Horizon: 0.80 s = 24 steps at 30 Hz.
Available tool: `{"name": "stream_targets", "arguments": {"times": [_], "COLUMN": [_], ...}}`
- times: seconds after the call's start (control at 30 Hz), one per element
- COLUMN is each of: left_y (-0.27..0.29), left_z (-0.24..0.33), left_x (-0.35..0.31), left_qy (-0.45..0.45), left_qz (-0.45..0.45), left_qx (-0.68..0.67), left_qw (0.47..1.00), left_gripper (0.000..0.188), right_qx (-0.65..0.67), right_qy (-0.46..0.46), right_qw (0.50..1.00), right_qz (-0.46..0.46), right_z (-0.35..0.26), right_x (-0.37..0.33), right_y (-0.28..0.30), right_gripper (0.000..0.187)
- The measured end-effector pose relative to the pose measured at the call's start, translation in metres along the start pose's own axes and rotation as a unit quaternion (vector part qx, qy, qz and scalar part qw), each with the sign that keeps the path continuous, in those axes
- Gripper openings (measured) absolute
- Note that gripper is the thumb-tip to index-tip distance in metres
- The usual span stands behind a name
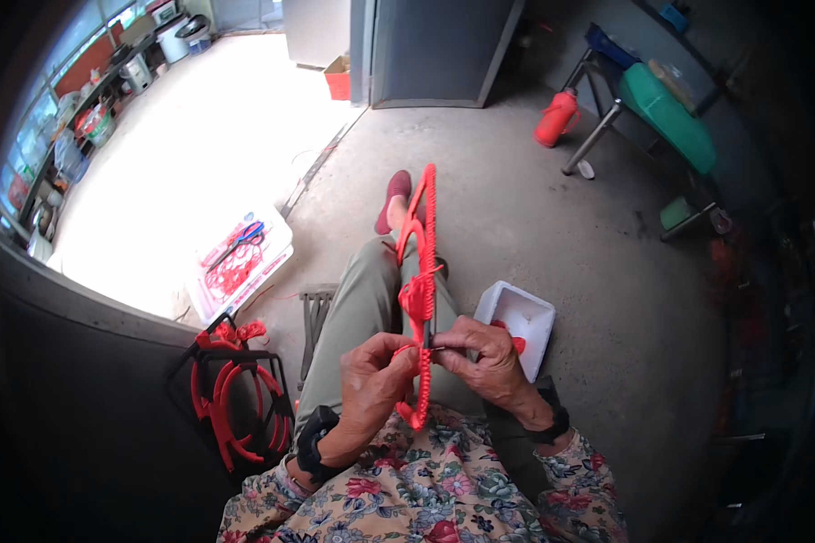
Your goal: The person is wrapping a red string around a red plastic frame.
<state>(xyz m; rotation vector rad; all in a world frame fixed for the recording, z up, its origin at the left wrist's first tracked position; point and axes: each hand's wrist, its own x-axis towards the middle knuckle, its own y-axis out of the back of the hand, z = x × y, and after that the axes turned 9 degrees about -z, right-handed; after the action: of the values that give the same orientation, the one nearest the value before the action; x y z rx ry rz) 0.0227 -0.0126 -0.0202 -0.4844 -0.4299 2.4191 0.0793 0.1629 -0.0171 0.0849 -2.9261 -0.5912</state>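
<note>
A red, cord-wrapped frame [428,244] stands nearly edge-on above my lap, its rim ridged with close loops. My left hand [371,376] is closed on the frame's near part, thumb and fingers pinched at the red cord. On the other side, my right hand [486,357] is closed in a pinch on a thin dark tool, perhaps a hook or needle, whose tip points toward the rim. Too little of that tool shows to name it surely. A red knotted piece [414,297] sits inside the frame.
At lower left, red rings [222,407] hang on a black rack. A white tray [283,258] holds red cord and blue-handled scissors [244,238]. A white foam box [539,317] with red pieces stands at right. Farther off are a red thermos flask [557,118] and a green-topped table [661,113].
</note>
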Motion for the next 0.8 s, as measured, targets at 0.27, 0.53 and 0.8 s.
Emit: {"name": "stream_targets", "arguments": {"times": [0.27, 0.53, 0.8], "left_y": [0.012, -0.023, -0.019], "left_z": [-0.006, 0.019, 0.018], "left_x": [0.004, -0.021, -0.014], "left_qy": [-0.001, 0.013, 0.142], "left_qz": [-0.016, -0.046, -0.217], "left_qx": [0.036, 0.010, -0.269], "left_qw": [0.999, 0.999, 0.927], "left_gripper": [0.012, 0.026, 0.024], "right_qx": [-0.199, -0.085, 0.111], "right_qy": [0.198, 0.101, 0.040], "right_qw": [0.959, 0.983, 0.993], "right_qz": [0.028, 0.127, 0.009], "right_z": [0.013, 0.006, -0.055], "right_x": [-0.003, -0.014, -0.019], "right_y": [-0.012, 0.010, 0.027], "right_gripper": [0.037, 0.023, 0.030]}}
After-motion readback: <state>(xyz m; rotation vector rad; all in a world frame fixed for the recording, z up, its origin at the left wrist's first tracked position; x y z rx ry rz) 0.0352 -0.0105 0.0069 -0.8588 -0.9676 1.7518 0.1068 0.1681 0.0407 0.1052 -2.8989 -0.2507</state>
